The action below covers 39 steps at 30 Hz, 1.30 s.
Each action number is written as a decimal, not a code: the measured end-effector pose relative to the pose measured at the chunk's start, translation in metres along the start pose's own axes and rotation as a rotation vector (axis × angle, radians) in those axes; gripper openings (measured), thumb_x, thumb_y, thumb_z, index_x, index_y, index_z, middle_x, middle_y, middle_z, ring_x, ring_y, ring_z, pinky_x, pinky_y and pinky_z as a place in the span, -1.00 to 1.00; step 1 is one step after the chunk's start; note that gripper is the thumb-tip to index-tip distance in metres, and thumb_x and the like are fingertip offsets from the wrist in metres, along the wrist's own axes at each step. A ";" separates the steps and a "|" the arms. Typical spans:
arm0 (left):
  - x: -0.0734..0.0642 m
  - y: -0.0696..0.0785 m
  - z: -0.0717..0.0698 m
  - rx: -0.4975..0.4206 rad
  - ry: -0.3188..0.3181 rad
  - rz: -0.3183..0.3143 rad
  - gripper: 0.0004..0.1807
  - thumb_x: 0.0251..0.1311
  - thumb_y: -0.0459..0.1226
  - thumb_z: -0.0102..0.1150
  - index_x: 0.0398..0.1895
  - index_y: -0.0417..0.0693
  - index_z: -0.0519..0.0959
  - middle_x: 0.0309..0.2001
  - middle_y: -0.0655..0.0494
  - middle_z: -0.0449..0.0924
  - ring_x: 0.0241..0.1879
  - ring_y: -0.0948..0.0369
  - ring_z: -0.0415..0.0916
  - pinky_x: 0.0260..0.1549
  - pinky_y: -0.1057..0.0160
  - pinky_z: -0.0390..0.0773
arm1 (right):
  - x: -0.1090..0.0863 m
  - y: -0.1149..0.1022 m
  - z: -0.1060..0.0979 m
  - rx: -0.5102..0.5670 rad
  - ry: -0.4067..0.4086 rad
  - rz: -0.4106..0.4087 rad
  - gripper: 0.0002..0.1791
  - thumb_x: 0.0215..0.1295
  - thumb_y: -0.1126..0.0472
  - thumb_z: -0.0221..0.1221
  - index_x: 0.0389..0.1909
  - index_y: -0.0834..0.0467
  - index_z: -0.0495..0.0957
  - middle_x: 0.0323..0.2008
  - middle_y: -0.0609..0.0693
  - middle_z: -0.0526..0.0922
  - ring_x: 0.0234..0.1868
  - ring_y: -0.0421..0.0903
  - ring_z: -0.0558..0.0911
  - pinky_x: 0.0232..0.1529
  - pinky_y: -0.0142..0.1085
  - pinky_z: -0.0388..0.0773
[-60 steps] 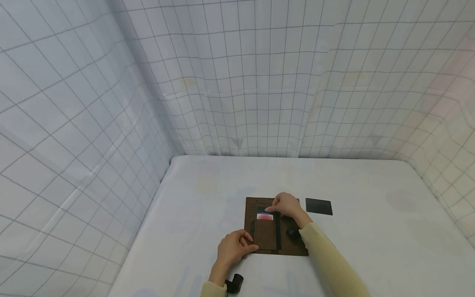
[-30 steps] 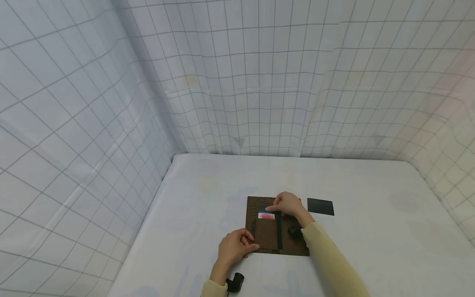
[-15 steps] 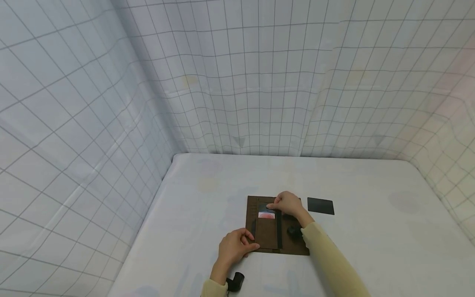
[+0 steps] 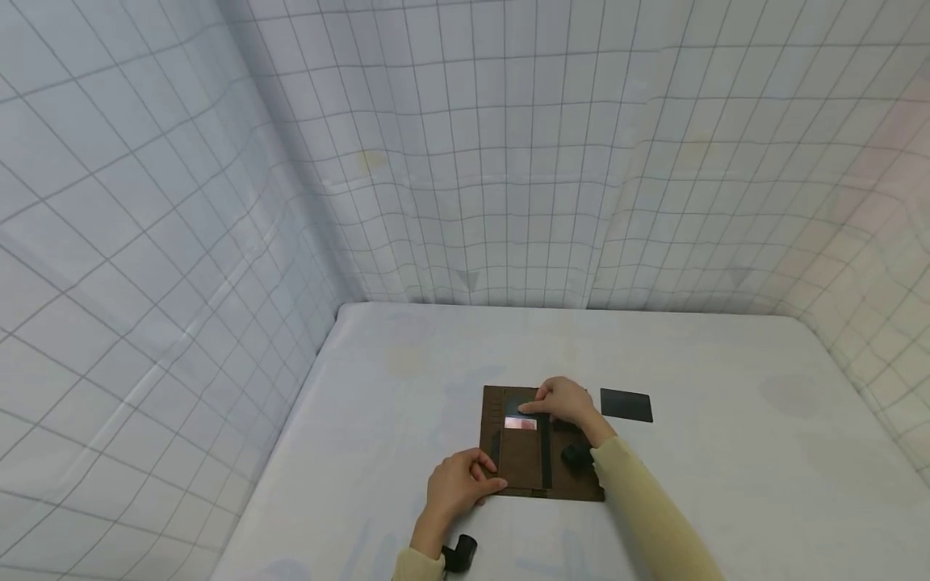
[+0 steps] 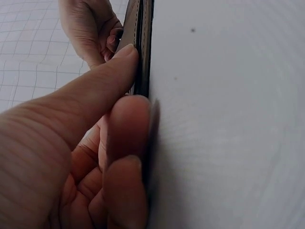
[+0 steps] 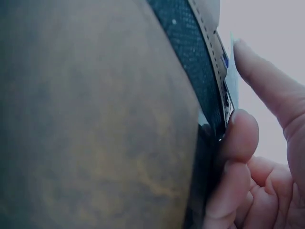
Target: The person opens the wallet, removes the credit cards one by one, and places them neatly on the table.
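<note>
A brown wallet [image 4: 520, 461] lies spread out on the table, a dark band running down its middle. My left hand [image 4: 456, 486] pinches its near edge by the left corner; in the left wrist view the thumb [image 5: 112, 67] lies over the stitched edge with fingers curled beneath. Up at the far side, my right hand [image 4: 563, 401] pinches a thin dark bluish card [image 4: 514, 404] at the top of the left pocket. Below that, a white and pink card [image 4: 519, 424] shows above the pocket's mouth. The right wrist view has a thin card [image 6: 233, 78] edge-on between thumb and fingers.
A flat black rectangular card [image 4: 626, 405] lies on the white table [image 4: 407, 379] just right of the wallet. Black wrist cameras sit at the left wrist [image 4: 460, 553] and over the wallet's right half [image 4: 576, 457]. Grid-patterned white curtains [image 4: 465, 161] enclose the table.
Both hands hold nearly the same places on the wallet and card. A sheen now falls across the white and pink card; the head view has shifted slightly.
</note>
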State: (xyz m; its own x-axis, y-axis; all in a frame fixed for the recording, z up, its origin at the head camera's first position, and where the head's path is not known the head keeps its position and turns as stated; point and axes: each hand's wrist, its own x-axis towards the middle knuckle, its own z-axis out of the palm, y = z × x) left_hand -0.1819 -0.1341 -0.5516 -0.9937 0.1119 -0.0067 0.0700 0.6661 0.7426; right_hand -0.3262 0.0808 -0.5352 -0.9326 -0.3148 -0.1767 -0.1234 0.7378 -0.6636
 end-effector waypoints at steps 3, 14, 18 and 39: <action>-0.001 -0.001 0.000 0.000 -0.003 -0.007 -0.73 -0.05 -0.02 0.43 -0.43 0.11 0.55 -0.74 0.35 0.39 -0.78 0.34 0.34 -0.67 0.31 0.30 | -0.001 -0.001 0.000 -0.018 -0.017 -0.001 -0.57 -0.03 -0.15 0.40 -0.45 0.11 0.53 -0.57 -0.08 0.52 -0.60 -0.14 0.52 -0.53 -0.26 0.38; 0.003 -0.004 -0.002 0.014 -0.004 -0.008 -0.74 -0.04 0.00 0.42 -0.43 0.14 0.55 -0.74 0.36 0.39 -0.77 0.34 0.35 -0.66 0.31 0.31 | -0.002 -0.003 0.006 -0.008 0.060 -0.045 -0.56 0.04 -0.08 0.38 -0.33 0.19 0.50 -0.57 -0.07 0.50 -0.62 -0.16 0.49 -0.54 -0.28 0.38; 0.004 -0.004 -0.001 0.017 -0.005 -0.013 -0.73 -0.05 0.01 0.42 -0.43 0.14 0.55 -0.74 0.36 0.39 -0.78 0.34 0.35 -0.67 0.31 0.30 | 0.001 -0.001 0.008 0.012 0.098 -0.013 -0.56 0.06 -0.07 0.37 -0.30 0.19 0.50 -0.53 -0.07 0.52 -0.61 -0.17 0.51 -0.52 -0.28 0.39; 0.001 -0.005 0.000 -0.007 0.001 0.005 -0.72 -0.07 0.00 0.44 -0.44 0.11 0.56 -0.73 0.35 0.39 -0.79 0.36 0.33 -0.68 0.32 0.29 | -0.002 -0.002 0.011 0.109 0.124 0.095 -0.55 0.12 -0.09 0.32 -0.22 0.22 0.53 -0.51 -0.05 0.54 -0.57 -0.15 0.53 -0.47 -0.25 0.39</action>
State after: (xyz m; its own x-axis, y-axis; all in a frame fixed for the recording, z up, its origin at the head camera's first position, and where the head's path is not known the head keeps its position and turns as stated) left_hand -0.1829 -0.1376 -0.5557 -0.9934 0.1144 -0.0029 0.0739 0.6603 0.7473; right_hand -0.3201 0.0739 -0.5412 -0.9738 -0.1658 -0.1558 -0.0014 0.6894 -0.7244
